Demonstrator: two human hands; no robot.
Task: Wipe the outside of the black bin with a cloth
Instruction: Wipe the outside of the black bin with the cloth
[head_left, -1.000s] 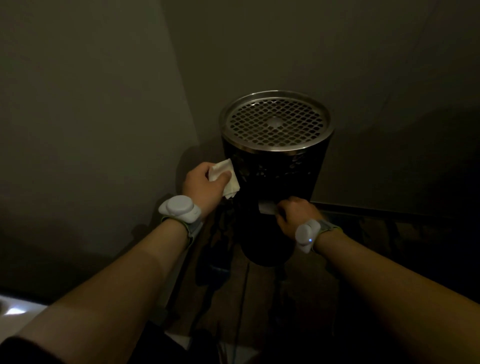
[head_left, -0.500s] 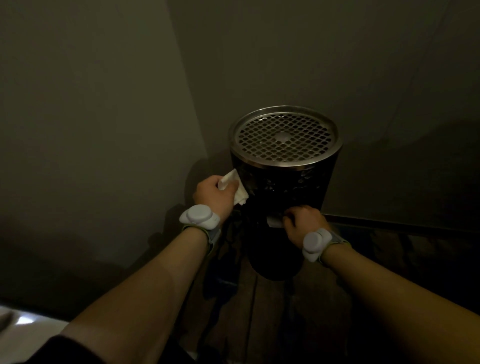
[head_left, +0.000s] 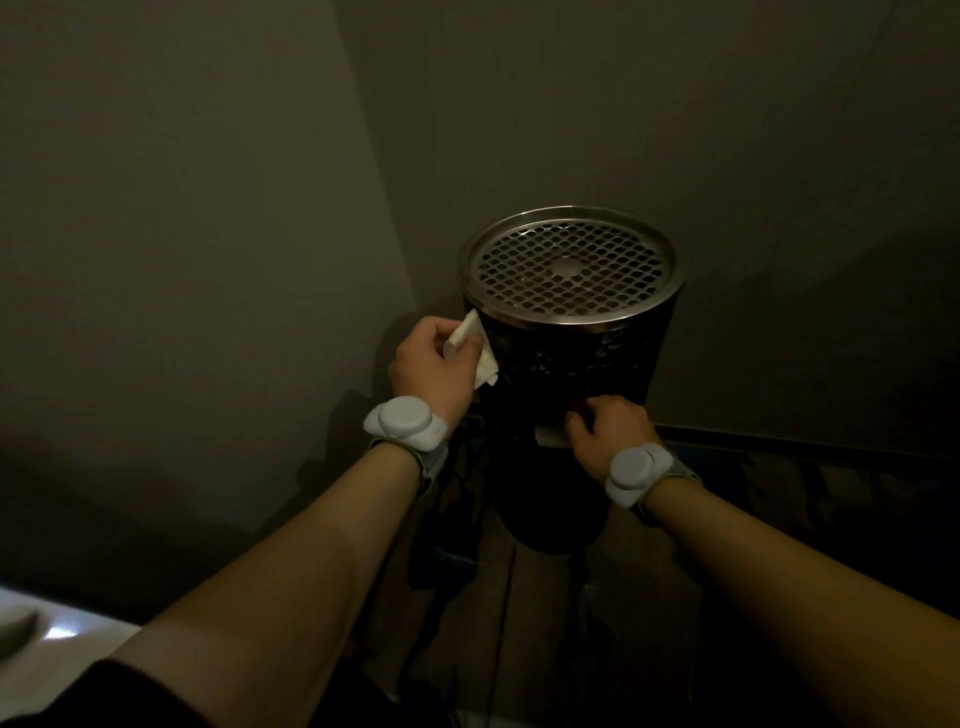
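Here, black bin (head_left: 571, 395) upright in the far corner where two walls meet, on a dark wooden floor (head_left: 779, 519); perforated metal lid (head_left: 570, 267) seated on its rim. Left hand (head_left: 434, 369) raised to the bin's upper left flank, just under the lid edge, thumb and fingers pinched on a folded white cloth (head_left: 475, 348); cloth bunched small, probably to keep a firm pad against the curved, perforated wall. Cloth touching or just beside the black surface; contact not fully resolved in the dim light. Right hand (head_left: 610, 431) lower on the near face, fingers curled and pressed close together against the wall beside a small pale tab or label (head_left: 549, 435); whether pinching that tab, cannot tell. Likely purpose of this hand: steadying the bin against wiping pressure so it neither turns nor slides. White wrist-worn devices on both arms. Judged stage: wiping under way on the upper left side, right flank and lower body probably pending. Caution: corner placement limits reach to the far side.
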